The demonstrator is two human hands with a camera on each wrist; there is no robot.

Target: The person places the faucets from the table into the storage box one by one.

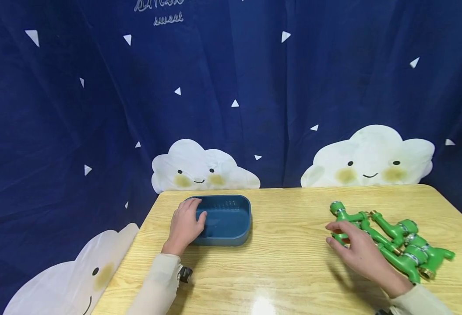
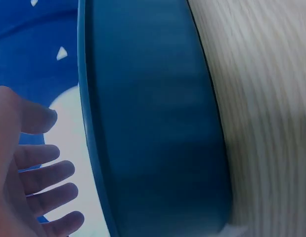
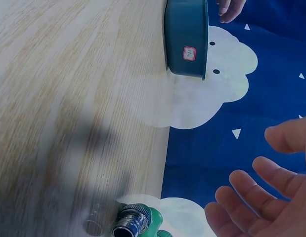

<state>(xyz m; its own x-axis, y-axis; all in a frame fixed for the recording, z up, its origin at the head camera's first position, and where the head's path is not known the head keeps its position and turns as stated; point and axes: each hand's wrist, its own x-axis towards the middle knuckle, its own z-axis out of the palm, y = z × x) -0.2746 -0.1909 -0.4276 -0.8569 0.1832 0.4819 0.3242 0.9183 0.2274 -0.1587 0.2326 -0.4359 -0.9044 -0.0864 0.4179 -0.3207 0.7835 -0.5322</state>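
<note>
My empty right hand (image 1: 358, 254), fingers loosely parted, hovers by the green taps (image 1: 397, 232) on the bench (image 1: 286, 249), seemingly for a pick-up needing curled fingers, while my relaxed, empty left hand (image 1: 185, 223) flanks the blue tub (image 1: 223, 241).

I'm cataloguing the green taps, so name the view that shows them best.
The head view: it shows the cluster of green taps spread out, though the right hand hides part. The right wrist view shows only a ribbed end and some green at its bottom edge; the left wrist view shows none.
</note>
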